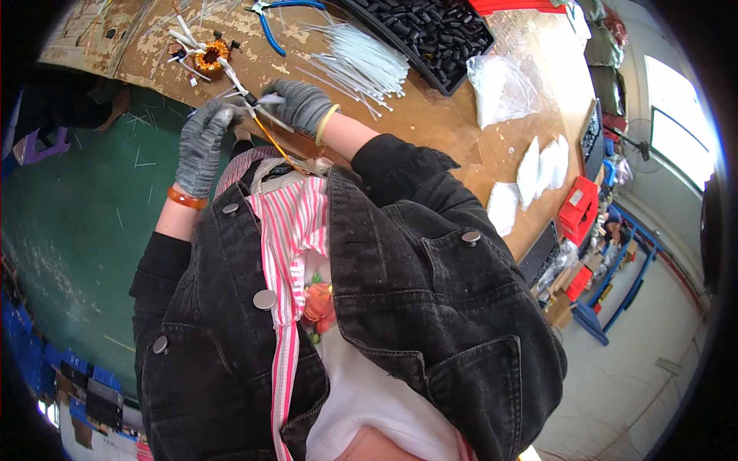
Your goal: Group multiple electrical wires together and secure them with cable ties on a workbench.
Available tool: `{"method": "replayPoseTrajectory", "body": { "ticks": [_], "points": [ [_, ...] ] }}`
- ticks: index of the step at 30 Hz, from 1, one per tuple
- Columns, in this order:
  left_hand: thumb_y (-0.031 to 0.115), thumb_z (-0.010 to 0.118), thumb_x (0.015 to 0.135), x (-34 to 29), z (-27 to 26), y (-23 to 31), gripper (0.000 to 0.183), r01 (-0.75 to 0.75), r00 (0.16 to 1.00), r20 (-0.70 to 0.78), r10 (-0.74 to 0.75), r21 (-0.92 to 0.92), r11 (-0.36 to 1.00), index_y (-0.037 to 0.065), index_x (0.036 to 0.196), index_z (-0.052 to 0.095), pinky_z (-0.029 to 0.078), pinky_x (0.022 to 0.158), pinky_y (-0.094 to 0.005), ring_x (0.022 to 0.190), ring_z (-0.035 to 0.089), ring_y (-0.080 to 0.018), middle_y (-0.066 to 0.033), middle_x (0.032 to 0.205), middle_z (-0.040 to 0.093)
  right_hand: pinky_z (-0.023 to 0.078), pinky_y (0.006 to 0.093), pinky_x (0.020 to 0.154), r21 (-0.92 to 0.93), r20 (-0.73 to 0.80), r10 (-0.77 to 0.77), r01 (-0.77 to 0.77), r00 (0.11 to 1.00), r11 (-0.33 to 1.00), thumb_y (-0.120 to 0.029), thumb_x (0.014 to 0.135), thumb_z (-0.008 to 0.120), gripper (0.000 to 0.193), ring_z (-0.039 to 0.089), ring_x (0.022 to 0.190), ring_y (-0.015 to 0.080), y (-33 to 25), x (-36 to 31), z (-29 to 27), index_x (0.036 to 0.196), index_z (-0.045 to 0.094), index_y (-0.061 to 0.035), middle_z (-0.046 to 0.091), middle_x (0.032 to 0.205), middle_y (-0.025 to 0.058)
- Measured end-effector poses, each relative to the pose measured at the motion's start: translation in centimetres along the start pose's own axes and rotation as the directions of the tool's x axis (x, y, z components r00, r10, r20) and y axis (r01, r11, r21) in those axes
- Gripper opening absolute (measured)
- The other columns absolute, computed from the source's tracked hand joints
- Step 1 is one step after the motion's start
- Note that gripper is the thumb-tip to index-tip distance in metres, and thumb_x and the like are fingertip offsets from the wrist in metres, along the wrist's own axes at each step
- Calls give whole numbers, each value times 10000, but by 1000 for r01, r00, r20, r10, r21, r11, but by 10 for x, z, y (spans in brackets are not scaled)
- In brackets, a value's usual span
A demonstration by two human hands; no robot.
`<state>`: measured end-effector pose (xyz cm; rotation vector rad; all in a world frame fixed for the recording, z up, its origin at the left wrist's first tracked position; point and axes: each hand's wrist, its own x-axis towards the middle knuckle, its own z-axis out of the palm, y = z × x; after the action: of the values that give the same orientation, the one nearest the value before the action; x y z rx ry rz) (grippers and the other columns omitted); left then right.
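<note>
"Two grey gloves to account for: where do we have our left hand (206, 137) and our right hand (302, 106)?"

"On either side of the orange wire (270, 140), just off the bench's (469, 127) near edge. Our left fingertips bunch beside it and our right fingers curl in opposite, a pale bit at their tips, but we can't make out what either set truly grips."

"And the copper coil (211, 59)?"

"On the bench, beyond our hands, its white-sleeved leads (234, 75) running towards us. White ties (361, 65) and blue pliers (269, 32) lie nearby."

"So which step are we on?"

"We judge we're working on the join by the wire. The next move seems to call for a steady wire and a careful pinch"
</note>
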<state>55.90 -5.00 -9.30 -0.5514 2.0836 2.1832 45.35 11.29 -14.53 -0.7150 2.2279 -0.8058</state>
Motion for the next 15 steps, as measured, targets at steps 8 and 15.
{"method": "replayPoseTrajectory", "body": {
  "ticks": [8,15],
  "points": [
    [306,420,904,-21,-22,-31,322,-119,956,-250,155,155,981,41,979,586,422,664,-244,708,516,-98,-29,873,587,452,396,738,-188,-359,84,-160,930,969,-284,806,554,274,584,825,324,50,8,-52,1007,587,-101,611,898,163],
    [304,461,884,-13,-45,-72,287,266,867,-384,-317,-181,947,79,996,597,426,648,-244,693,533,-108,-15,886,612,402,382,848,-339,-437,151,-318,886,885,-387,693,642,501,496,1000,305,84,11,-42,1094,545,-102,548,1066,132]
  ]
}}
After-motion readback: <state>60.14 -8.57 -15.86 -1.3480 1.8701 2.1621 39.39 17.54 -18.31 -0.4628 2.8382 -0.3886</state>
